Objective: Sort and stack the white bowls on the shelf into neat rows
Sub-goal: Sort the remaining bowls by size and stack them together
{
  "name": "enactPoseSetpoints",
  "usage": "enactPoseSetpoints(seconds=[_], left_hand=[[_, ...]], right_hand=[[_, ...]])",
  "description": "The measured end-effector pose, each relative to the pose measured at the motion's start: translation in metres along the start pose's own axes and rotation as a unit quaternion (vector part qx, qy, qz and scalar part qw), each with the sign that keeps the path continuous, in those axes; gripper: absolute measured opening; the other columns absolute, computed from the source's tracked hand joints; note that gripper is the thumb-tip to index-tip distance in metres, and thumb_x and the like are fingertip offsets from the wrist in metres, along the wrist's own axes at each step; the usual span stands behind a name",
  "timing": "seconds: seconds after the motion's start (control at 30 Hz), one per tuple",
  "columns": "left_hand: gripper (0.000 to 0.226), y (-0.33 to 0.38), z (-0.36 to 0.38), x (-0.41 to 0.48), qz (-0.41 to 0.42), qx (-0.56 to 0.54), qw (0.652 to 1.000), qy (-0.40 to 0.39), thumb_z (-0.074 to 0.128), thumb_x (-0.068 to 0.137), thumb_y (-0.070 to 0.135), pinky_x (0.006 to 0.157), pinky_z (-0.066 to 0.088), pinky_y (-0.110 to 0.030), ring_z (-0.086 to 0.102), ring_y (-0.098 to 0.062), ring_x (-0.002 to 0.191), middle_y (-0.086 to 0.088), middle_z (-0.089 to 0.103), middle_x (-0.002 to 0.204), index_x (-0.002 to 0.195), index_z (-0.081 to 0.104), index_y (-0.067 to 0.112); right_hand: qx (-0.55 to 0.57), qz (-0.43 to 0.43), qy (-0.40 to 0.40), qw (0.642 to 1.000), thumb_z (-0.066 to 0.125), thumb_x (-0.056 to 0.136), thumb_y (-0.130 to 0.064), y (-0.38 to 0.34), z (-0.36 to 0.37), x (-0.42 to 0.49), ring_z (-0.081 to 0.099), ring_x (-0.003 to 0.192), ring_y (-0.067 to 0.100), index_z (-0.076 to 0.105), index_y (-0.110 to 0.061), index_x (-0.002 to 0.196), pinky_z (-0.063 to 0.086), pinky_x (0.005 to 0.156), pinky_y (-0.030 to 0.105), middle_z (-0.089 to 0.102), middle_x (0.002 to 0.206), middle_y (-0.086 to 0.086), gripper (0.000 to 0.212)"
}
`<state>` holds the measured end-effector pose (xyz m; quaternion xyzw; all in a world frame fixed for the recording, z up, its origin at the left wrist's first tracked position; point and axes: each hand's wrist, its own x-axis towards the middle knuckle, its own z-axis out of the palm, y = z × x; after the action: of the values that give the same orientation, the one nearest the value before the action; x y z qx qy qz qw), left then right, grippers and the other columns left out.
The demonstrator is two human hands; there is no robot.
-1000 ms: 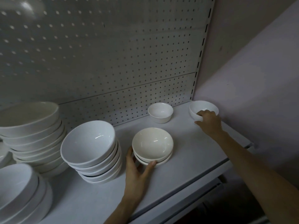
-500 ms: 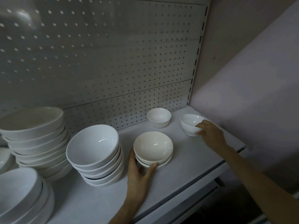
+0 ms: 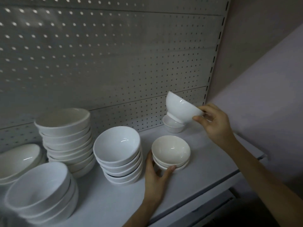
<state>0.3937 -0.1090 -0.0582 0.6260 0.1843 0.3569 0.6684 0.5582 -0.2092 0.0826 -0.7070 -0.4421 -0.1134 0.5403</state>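
Observation:
My right hand (image 3: 214, 122) pinches the rim of a small white bowl (image 3: 181, 107), tilted in the air with its foot toward me. Right under it, a second small white bowl (image 3: 173, 126) stands by the pegboard. My left hand (image 3: 155, 175) cups the near side of a short stack of cream bowls (image 3: 171, 151) in the middle of the white shelf (image 3: 205, 161). Left of that stack stands a pile of larger white bowls (image 3: 118, 153).
Taller bowl stacks stand at the left, one at the back (image 3: 65, 136), one near the front edge (image 3: 41, 192) and one at the far left (image 3: 18, 159). A pegboard (image 3: 114, 63) backs the shelf. A pale wall (image 3: 262, 95) closes the right side.
My right hand has lifted the small bowl off the shelf's right end and carried it left, tilted, above the other small bowl. My left hand stays on the cream stack.

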Motion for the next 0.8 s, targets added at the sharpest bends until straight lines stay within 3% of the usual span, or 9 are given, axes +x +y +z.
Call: enactPoseSetpoints(seconds=[0.1, 0.2, 0.3, 0.4, 0.47, 0.57, 0.73, 0.8], left_hand=[[0.084, 0.002, -0.001, -0.001, -0.005, 0.011, 1.000, -0.003, 0.085, 0.062, 0.044, 0.099, 0.046, -0.019, 0.051, 0.001, 0.122, 0.014, 0.049, 0.136, 0.133, 0.040, 0.033], [0.080, 0.000, -0.003, 0.000, -0.007, 0.019, 1.000, -0.008, 0.083, 0.070, 0.032, 0.101, 0.044, -0.020, 0.049, 0.001, 0.124, 0.012, 0.048, 0.138, 0.136, 0.039, 0.028], [0.085, 0.002, -0.004, 0.000, -0.014, 0.030, 0.999, -0.010, 0.081, 0.067, 0.046, 0.102, 0.044, -0.022, 0.047, 0.001, 0.126, 0.015, 0.047, 0.140, 0.138, 0.038, 0.030], [0.081, -0.001, -0.005, 0.000, -0.021, 0.032, 0.999, -0.010, 0.081, 0.073, 0.028, 0.101, 0.045, -0.022, 0.048, -0.002, 0.127, 0.009, 0.047, 0.142, 0.141, 0.036, 0.022], [0.078, -0.001, -0.005, 0.001, -0.018, 0.036, 0.999, -0.013, 0.079, 0.077, 0.017, 0.099, 0.045, -0.018, 0.047, 0.000, 0.126, 0.008, 0.047, 0.141, 0.141, 0.036, 0.020], [0.075, -0.001, -0.006, 0.001, -0.012, 0.031, 0.999, -0.021, 0.078, 0.078, 0.018, 0.102, 0.044, -0.022, 0.046, -0.003, 0.128, 0.007, 0.048, 0.141, 0.141, 0.036, 0.018], [0.078, -0.001, -0.012, -0.016, -0.030, 0.025, 0.998, -0.040, 0.075, 0.071, 0.053, 0.097, 0.046, -0.018, 0.044, 0.002, 0.127, 0.008, 0.042, 0.142, 0.134, 0.035, 0.031], [0.065, 0.004, -0.020, -0.028, -0.029, 0.038, 0.998, -0.033, 0.073, 0.078, 0.037, 0.092, 0.046, -0.014, 0.044, 0.011, 0.120, 0.015, 0.039, 0.141, 0.129, 0.032, 0.038]], right_hand=[[0.032, -0.032, -0.027, 0.999, 0.065, 0.075, -0.014, -0.039, 0.022, 0.008, 0.053, 0.080, -0.004, 0.059, -0.030, 0.089, 0.045, 0.074, 0.016, 0.056, 0.083, -0.021, 0.022], [0.058, -0.071, -0.066, 0.994, 0.067, 0.075, -0.010, -0.067, 0.044, 0.011, 0.052, 0.084, -0.008, 0.060, -0.027, 0.095, 0.043, 0.078, 0.011, 0.055, 0.085, -0.018, 0.026], [0.057, -0.118, -0.110, 0.985, 0.067, 0.076, -0.009, -0.082, 0.069, 0.013, 0.052, 0.084, -0.008, 0.066, -0.016, 0.099, 0.040, 0.079, 0.007, 0.054, 0.087, -0.020, 0.024], [0.036, -0.177, -0.165, 0.970, 0.065, 0.077, -0.009, -0.086, 0.089, 0.013, 0.057, 0.082, 0.007, 0.070, -0.001, 0.097, 0.051, 0.076, 0.024, 0.057, 0.087, -0.006, 0.022], [0.041, -0.194, -0.205, 0.958, 0.062, 0.079, -0.003, -0.085, 0.099, 0.011, 0.060, 0.081, 0.009, 0.070, 0.001, 0.098, 0.056, 0.073, 0.029, 0.056, 0.090, -0.006, 0.020], [0.022, -0.212, -0.239, 0.947, 0.065, 0.079, 0.000, -0.080, 0.108, 0.010, 0.060, 0.080, 0.007, 0.071, -0.004, 0.098, 0.057, 0.070, 0.032, 0.056, 0.090, -0.011, 0.020], [0.046, -0.194, -0.261, 0.944, 0.063, 0.079, 0.003, -0.070, 0.110, 0.010, 0.062, 0.079, 0.008, 0.071, -0.001, 0.096, 0.058, 0.070, 0.035, 0.058, 0.090, -0.008, 0.019], [0.055, -0.189, -0.266, 0.944, 0.063, 0.079, 0.003, -0.069, 0.111, 0.011, 0.063, 0.079, 0.010, 0.071, -0.001, 0.095, 0.058, 0.071, 0.035, 0.059, 0.089, -0.007, 0.019]])
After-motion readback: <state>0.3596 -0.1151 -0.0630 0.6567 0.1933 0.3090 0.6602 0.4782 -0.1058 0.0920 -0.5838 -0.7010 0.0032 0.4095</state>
